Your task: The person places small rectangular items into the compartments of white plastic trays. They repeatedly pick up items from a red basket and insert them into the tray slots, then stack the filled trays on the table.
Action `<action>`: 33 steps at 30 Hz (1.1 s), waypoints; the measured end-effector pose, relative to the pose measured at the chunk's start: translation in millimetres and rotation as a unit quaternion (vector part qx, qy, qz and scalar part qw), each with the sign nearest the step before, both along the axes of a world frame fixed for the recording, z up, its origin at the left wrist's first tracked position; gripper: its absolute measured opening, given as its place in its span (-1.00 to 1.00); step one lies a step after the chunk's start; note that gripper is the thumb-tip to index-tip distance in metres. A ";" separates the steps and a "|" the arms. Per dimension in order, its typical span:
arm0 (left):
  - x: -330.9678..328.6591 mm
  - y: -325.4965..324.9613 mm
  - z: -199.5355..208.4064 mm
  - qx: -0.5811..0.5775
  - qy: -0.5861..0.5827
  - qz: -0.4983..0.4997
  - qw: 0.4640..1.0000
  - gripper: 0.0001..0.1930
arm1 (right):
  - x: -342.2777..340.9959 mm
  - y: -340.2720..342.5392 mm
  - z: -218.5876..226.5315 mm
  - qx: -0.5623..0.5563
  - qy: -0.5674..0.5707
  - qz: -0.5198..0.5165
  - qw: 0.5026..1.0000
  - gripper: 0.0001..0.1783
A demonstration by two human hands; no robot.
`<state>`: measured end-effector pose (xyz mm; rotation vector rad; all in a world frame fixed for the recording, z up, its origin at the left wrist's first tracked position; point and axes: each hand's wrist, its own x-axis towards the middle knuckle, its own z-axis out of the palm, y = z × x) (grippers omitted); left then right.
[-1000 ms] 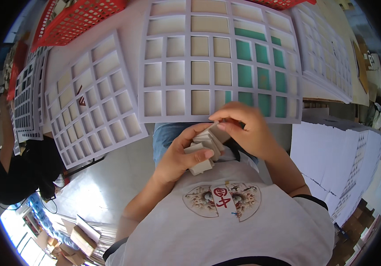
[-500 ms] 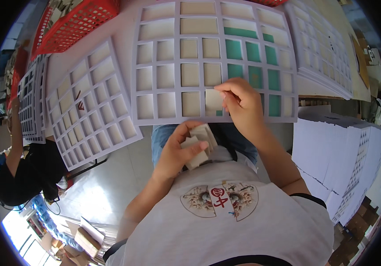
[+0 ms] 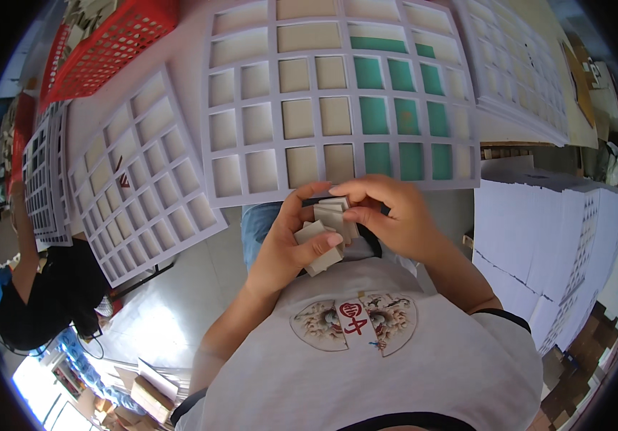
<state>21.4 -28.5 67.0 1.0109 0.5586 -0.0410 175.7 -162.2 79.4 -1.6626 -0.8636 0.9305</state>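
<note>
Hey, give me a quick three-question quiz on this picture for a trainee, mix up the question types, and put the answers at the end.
1. What does the left hand hold?

2. Multiple choice: relative to the large white frame, where is the perforated basket?
A. To its right
B. To its left
C. Underneath it

3. True or false: green patches show in several compartments in the right half of the large white frame.

Key
1. A loose, uneven stack of small pale pieces.
2. B
3. True
</note>
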 end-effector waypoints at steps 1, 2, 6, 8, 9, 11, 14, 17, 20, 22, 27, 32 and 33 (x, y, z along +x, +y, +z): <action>2.3 0.7 0.1 -0.003 -0.006 -0.009 1.000 -0.36 | 0.1 -0.2 -0.1 0.006 0.019 -0.019 1.000 -0.68; 4.3 1.5 0.2 -0.007 -0.010 -0.017 1.000 -0.37 | 1.0 -0.4 -0.2 0.012 0.039 -0.037 0.999 -0.70; 19.6 -2.0 2.3 0.021 -0.021 -0.009 1.000 -0.40 | 12.2 -9.4 -9.0 0.080 -0.208 -0.030 0.974 -0.71; 24.2 -5.2 1.8 0.020 -0.017 0.011 1.000 -0.40 | 15.0 -11.5 -9.3 0.094 -0.208 -0.091 0.969 -0.76; 25.7 -6.5 1.4 0.020 -0.015 0.021 0.999 -0.39 | 16.6 -12.8 -9.5 0.101 -0.207 -0.122 0.965 -0.78; 26.9 -5.7 1.6 0.016 0.007 0.016 1.000 -0.39 | 28.3 -14.9 -6.0 0.101 -0.104 -0.195 0.970 -0.77; 23.9 -6.0 -3.5 0.049 0.016 -0.022 0.998 -0.37 | 45.5 -10.6 -19.6 0.065 -0.022 -0.216 0.974 -0.79; 16.1 -5.9 -13.7 0.055 0.025 -0.058 0.997 -0.36 | 49.6 -7.4 -31.9 0.004 -0.133 -0.164 0.977 -0.82; 16.1 -5.5 -17.3 0.022 0.011 -0.048 0.999 -0.38 | 48.7 -7.4 -33.7 0.011 -0.224 -0.131 0.966 -0.81; 20.7 -1.8 -12.6 -0.010 0.007 -0.037 0.999 -0.40 | 50.3 -9.5 -36.6 0.042 -0.347 -0.095 0.932 -0.81; 19.4 0.7 -7.9 -0.015 0.013 -0.035 0.999 -0.46 | 47.7 -13.2 -8.5 -0.011 -0.453 0.033 0.891 -0.80; 20.8 -2.6 -4.1 0.052 -0.009 -0.021 0.998 -0.47 | 28.0 -21.5 11.3 0.008 -0.118 0.011 0.993 -0.77; 21.7 -1.9 -3.4 0.073 -0.011 -0.039 0.997 -0.48 | 26.5 -21.3 11.9 -0.008 -0.022 0.004 1.000 -0.77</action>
